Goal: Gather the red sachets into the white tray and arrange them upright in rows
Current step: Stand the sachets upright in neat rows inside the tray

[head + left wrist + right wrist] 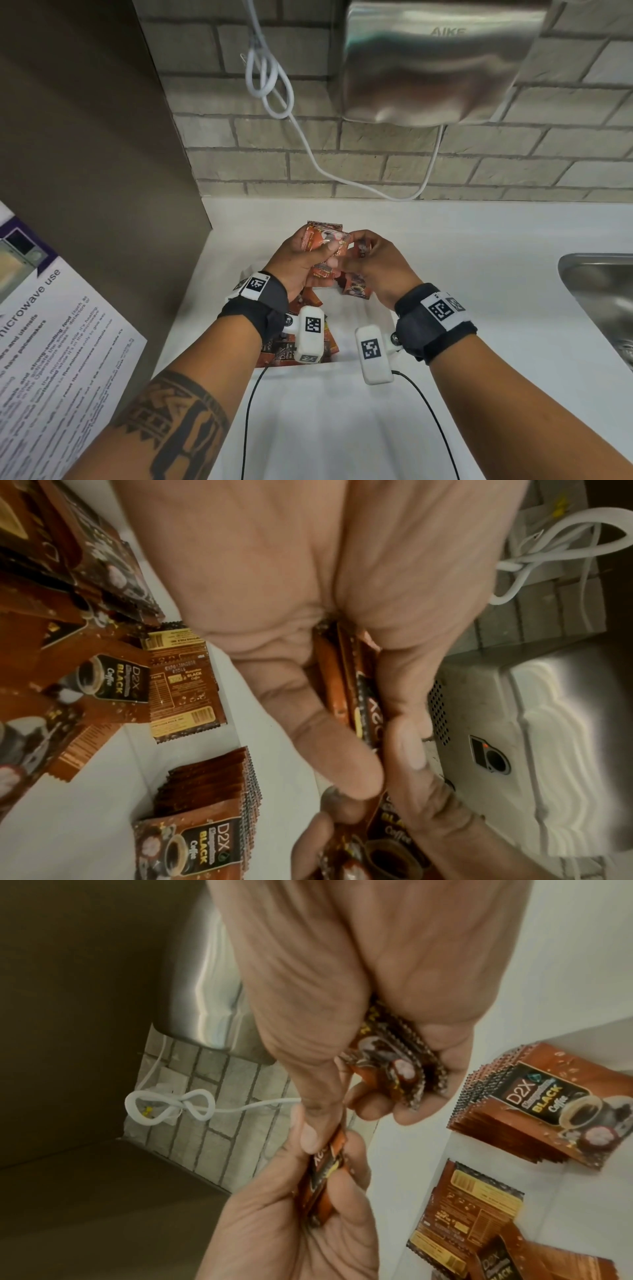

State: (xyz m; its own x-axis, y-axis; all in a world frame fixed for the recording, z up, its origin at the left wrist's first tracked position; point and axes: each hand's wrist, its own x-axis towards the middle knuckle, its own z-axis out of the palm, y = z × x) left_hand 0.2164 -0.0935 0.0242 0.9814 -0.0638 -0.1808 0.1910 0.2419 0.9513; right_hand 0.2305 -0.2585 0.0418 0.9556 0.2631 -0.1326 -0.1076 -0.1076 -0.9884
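I am squaring up gathered red sachets (323, 240), left hand (298, 257) gripping a stack, right hand (376, 263) pinching more at frame centre, next needing them stood upright in the white tray (346, 308).

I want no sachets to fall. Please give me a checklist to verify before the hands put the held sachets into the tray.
1. Left hand grips its bundle of sachets: ok.
2. Right hand holds its own sachets: ok.
3. Held sachets squared into one even stack: not ok; still fanned.
4. Upright row of sachets standing in the tray: ok.
5. Loose sachets all gathered: not ok; several lie flat.
6. Free space beside the row: cannot tell.
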